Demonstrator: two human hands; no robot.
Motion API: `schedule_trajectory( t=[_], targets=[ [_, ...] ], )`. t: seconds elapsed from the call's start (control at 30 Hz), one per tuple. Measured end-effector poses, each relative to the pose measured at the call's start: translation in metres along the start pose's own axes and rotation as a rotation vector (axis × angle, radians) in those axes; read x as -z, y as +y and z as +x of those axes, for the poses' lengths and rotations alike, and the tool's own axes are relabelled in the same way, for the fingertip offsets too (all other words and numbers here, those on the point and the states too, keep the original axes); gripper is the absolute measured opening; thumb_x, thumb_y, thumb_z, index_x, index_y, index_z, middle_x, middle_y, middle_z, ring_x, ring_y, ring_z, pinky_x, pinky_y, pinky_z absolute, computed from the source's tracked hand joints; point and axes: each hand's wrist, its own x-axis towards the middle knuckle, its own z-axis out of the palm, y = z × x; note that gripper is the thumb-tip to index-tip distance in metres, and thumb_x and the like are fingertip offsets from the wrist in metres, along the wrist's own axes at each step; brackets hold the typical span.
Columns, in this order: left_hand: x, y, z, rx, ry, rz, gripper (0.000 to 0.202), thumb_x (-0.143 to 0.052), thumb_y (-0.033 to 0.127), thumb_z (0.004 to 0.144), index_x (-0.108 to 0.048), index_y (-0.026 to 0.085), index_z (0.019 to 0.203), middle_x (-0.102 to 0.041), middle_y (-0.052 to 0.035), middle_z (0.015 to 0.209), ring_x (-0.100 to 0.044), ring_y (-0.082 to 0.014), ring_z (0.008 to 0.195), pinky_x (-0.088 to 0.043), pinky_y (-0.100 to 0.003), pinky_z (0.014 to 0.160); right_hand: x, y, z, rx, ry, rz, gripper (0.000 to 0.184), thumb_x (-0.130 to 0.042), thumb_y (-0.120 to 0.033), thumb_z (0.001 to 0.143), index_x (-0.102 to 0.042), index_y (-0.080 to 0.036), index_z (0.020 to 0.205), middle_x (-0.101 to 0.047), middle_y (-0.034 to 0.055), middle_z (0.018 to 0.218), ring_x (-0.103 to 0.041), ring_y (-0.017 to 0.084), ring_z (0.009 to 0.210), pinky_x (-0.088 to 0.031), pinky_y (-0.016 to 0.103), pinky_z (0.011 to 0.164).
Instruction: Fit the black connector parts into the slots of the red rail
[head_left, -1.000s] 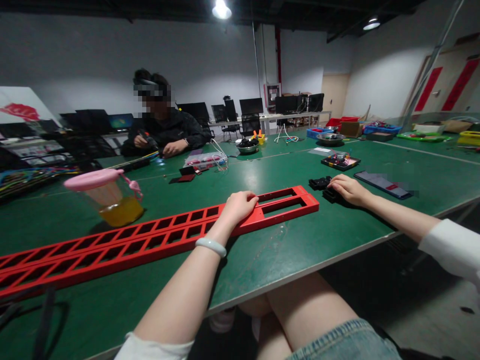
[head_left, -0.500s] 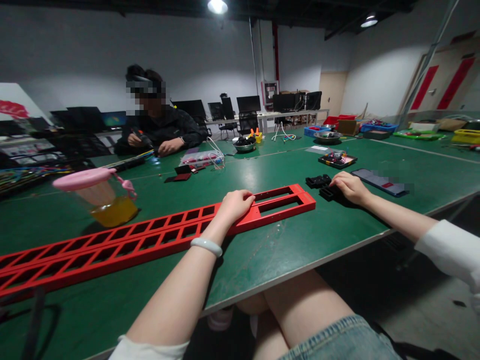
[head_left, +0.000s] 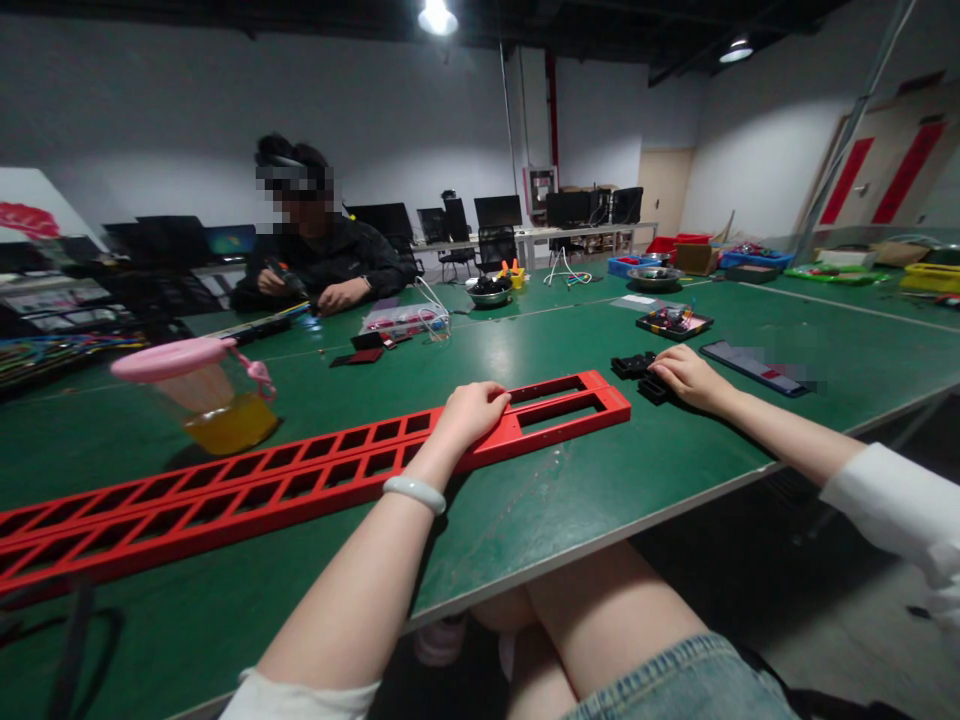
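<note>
A long red frame (head_left: pixel 322 483) with two rows of rectangular openings lies slantwise across the green table. My left hand (head_left: pixel 474 412) rests on it near its right end, fingers closed and bent over the bars between the openings. Beyond that end, several small black parts (head_left: pixel 630 366) sit in a cluster; they look like plastic, their exact kind unclear. My right hand (head_left: pixel 688 376) is at the right side of this cluster, its fingers closed on one of the black parts. The fingertips partly cover that piece.
A pink-lidded cup (head_left: pixel 229 425) with yellow liquid stands behind the frame. A phone (head_left: pixel 754 368) lies beyond my right hand, near a small tray (head_left: pixel 675 321) of parts. Metal bowls (head_left: pixel 489 296) stand farther back. Across the table sits a person (head_left: pixel 322 265) holding a tool.
My right hand has shifted slightly left over the black parts. My left hand stays in place on the red frame.
</note>
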Motion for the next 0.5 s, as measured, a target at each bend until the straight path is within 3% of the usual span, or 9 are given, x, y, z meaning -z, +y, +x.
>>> schedule_trajectory(
  t=[0.5],
  targets=[
    [0.0020,0.0019,-0.0011,0.005,-0.006,0.008,0.035,-0.039,0.040,0.080,-0.064,0.022,0.096,-0.065,-0.0049,0.097,-0.058,-0.0210,0.090,-0.043,-0.027,0.078,-0.0040,0.0053,0.0021,0.010,-0.049,-0.107,0.035,-0.033,-0.033,0.088,-0.063,-0.015,0.085,-0.058,0.0104,0.086,-0.049,0.021,0.086,-0.038,0.036,0.079]
  ],
)
